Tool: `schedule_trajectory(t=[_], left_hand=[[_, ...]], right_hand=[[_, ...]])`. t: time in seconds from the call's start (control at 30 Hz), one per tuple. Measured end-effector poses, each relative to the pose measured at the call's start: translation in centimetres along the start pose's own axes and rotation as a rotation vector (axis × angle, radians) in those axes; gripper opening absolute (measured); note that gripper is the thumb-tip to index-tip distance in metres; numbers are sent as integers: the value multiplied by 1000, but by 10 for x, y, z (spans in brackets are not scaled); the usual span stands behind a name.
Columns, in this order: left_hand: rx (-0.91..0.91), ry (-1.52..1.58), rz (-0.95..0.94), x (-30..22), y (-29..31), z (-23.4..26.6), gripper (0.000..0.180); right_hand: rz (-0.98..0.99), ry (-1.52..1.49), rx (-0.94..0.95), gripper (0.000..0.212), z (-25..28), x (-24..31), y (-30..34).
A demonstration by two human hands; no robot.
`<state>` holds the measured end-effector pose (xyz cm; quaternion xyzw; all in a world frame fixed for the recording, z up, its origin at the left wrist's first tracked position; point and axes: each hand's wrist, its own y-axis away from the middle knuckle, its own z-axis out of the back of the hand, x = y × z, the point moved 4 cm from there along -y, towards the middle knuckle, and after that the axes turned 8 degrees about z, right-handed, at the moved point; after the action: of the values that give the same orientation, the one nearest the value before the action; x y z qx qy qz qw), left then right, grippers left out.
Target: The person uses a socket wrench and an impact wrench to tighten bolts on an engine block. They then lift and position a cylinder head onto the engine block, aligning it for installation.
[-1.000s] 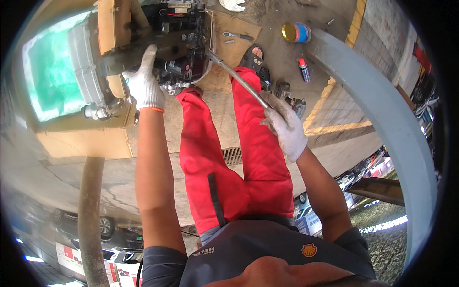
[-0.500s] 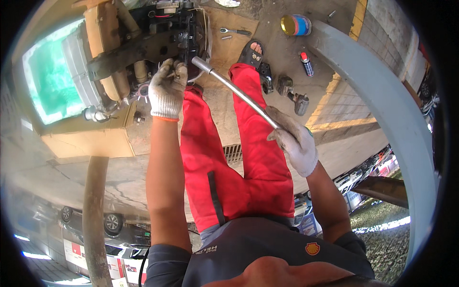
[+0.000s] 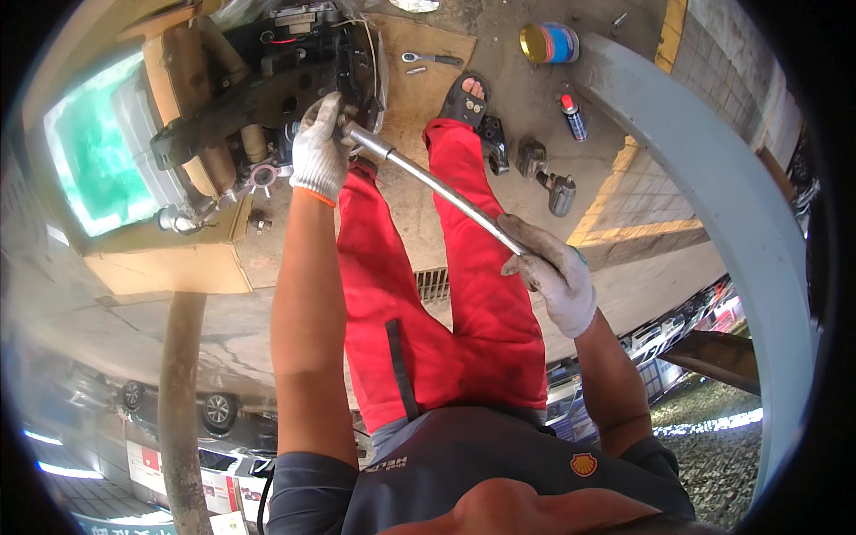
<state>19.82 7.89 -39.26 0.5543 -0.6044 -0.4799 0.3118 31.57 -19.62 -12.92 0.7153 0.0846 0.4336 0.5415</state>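
Observation:
My right hand [image 3: 555, 278], in a pale work glove, is closed around the near end of a long silver bar with a socket [image 3: 426, 178] at its far end. The bar slants up and left across my red trouser legs. My left hand [image 3: 321, 143], also gloved, is closed beside the socket end. A small darkish piece [image 3: 349, 117] shows at its fingertips, too small to name. Just past that hand stands a dark greasy engine or gearbox assembly [image 3: 259, 102], with a ring-shaped metal flange [image 3: 264, 177] near its lower side.
A ratchet [image 3: 432, 59] lies on cardboard [image 3: 415, 98] ahead. To the right are a gold-lidded can [image 3: 548, 43], a red-capped spray can [image 3: 573, 118] and an impact wrench [image 3: 546, 176]. A grey curved beam [image 3: 713, 187] arches at right; a brown post [image 3: 183, 383] stands at left.
My left hand has moved up slightly and turned, now meeting the socket end. The socket end has shifted a little left and down, with my right hand still holding the bar.

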Motion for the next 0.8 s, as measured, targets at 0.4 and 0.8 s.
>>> schedule_trajectory(t=[0.4,0.8], left_hand=[[202,-420,161,4,0,-3,17],[-102,450,85,42,-26,-5,25]], right_hand=[[-110,-179,15,63,26,-9,-14],[-110,-159,30,55,-5,-7,-49]])
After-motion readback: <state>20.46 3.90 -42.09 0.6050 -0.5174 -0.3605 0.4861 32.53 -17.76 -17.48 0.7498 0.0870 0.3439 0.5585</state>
